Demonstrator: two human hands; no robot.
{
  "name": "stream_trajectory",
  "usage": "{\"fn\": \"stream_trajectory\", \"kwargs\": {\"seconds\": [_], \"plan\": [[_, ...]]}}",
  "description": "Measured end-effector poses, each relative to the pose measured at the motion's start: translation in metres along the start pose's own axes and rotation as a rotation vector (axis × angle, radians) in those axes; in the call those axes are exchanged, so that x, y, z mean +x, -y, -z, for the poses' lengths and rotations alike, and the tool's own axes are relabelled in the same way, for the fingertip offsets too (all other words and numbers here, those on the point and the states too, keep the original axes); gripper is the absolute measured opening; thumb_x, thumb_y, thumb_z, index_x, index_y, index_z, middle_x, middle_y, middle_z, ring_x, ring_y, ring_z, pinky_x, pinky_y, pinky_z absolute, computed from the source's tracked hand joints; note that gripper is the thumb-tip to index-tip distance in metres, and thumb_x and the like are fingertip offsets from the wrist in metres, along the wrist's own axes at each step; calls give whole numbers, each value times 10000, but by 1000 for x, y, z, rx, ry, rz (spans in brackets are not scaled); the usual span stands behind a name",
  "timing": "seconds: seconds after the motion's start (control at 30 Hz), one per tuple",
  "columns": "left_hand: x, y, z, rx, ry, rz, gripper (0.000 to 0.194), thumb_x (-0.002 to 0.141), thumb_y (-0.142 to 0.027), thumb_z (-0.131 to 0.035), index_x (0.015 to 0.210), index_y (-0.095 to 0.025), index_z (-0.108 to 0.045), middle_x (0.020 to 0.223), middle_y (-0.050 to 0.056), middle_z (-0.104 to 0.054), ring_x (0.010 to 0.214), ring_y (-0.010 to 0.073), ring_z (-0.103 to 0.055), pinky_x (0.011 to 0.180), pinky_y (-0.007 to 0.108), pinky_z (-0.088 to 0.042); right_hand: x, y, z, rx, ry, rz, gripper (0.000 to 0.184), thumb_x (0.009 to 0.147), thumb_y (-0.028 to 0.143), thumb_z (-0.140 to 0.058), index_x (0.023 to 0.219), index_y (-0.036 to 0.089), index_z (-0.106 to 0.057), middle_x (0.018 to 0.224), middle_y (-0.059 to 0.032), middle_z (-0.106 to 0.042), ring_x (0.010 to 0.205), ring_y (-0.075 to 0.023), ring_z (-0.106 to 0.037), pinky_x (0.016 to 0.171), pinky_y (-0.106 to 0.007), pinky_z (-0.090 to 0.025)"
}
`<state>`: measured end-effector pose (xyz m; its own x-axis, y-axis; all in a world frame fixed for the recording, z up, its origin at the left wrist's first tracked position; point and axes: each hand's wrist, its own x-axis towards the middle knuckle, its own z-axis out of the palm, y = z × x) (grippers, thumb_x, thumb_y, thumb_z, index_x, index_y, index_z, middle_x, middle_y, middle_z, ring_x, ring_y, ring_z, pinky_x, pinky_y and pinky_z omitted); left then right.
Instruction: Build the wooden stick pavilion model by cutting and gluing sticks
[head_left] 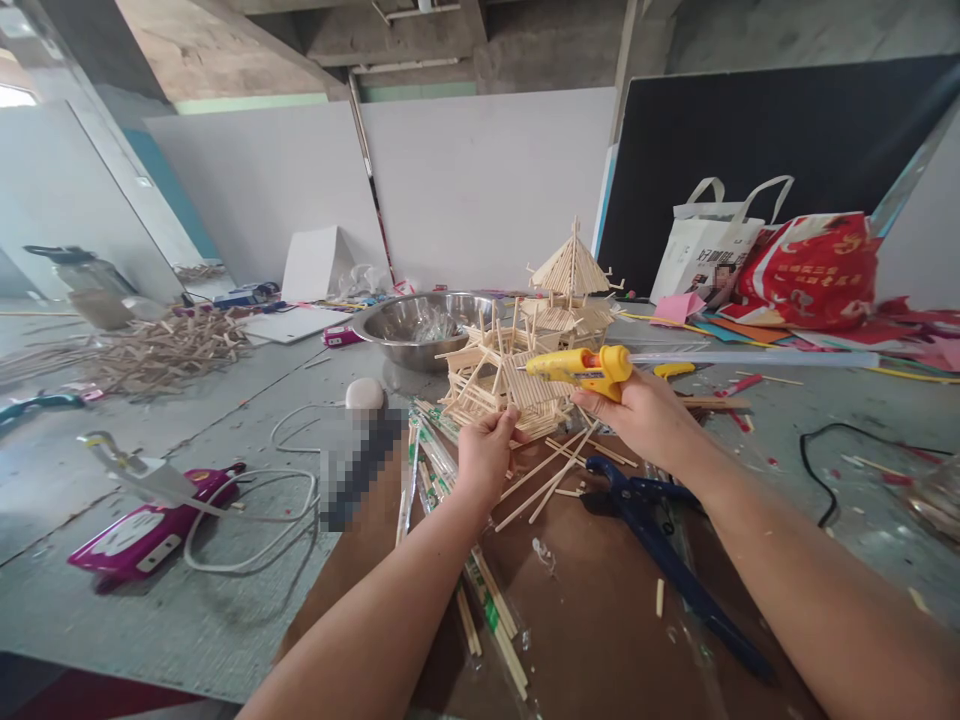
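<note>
My right hand (651, 415) is wrapped round a yellow hot glue gun (581, 370), whose nozzle points left at a model built of wooden sticks (499, 370). A long clear glue stick (757, 358) juts from the gun's back. My left hand (487, 450) pinches the near lower edge of the stick model; its fingertips are partly hidden. Behind stands a pagoda-like stick tower (574, 275) with a pointed roof. Loose chopsticks (547, 480) and chopsticks in clear and green wrappers (487, 590) lie below my hands. Blue-handled cutters (675, 560) rest beneath my right forearm.
A brown board (585, 610) lies under the work. Behind are a steel bowl (420, 325), a white tote bag (705, 250) and a red bag (810, 270). At left sit a purple power strip (150, 525) with white cables and a pile of short sticks (165, 350).
</note>
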<state>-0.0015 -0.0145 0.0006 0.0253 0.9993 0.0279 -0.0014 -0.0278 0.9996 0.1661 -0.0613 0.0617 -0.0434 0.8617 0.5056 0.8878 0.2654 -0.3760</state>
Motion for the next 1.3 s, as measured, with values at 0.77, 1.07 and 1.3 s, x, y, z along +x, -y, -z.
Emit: {"fn": "stream_trajectory", "kwargs": {"seconds": [0.77, 1.07, 1.3], "plan": [[6, -13, 1, -109, 54, 87, 316, 632, -404, -560, 655, -90, -562, 438, 1, -554, 225, 17, -302, 261, 162, -183, 0, 3, -20, 29, -27, -24, 370, 768, 469, -403, 917, 174, -571, 842, -89, -638, 831, -227, -573, 674, -293, -411], [8, -13, 3, -122, 63, 102, 342, 614, -392, -574, 716, -65, -589, 450, 26, -575, 230, 30, -325, 262, 169, -182, 0, 3, -23, 82, -9, -44, 381, 774, 471, -389, 937, 173, -562, 881, -86, -635, 848, -219, -567, 684, -286, -411], [7, -14, 2, -139, 53, 117, 379, 609, -413, -567, 748, -61, -594, 447, 28, -580, 226, 34, -323, 260, 173, -189, 1, 0, -28, 98, 4, -11, 365, 767, 469, -406, 920, 189, -585, 896, -71, -638, 862, -217, -562, 691, -285, -413]]}}
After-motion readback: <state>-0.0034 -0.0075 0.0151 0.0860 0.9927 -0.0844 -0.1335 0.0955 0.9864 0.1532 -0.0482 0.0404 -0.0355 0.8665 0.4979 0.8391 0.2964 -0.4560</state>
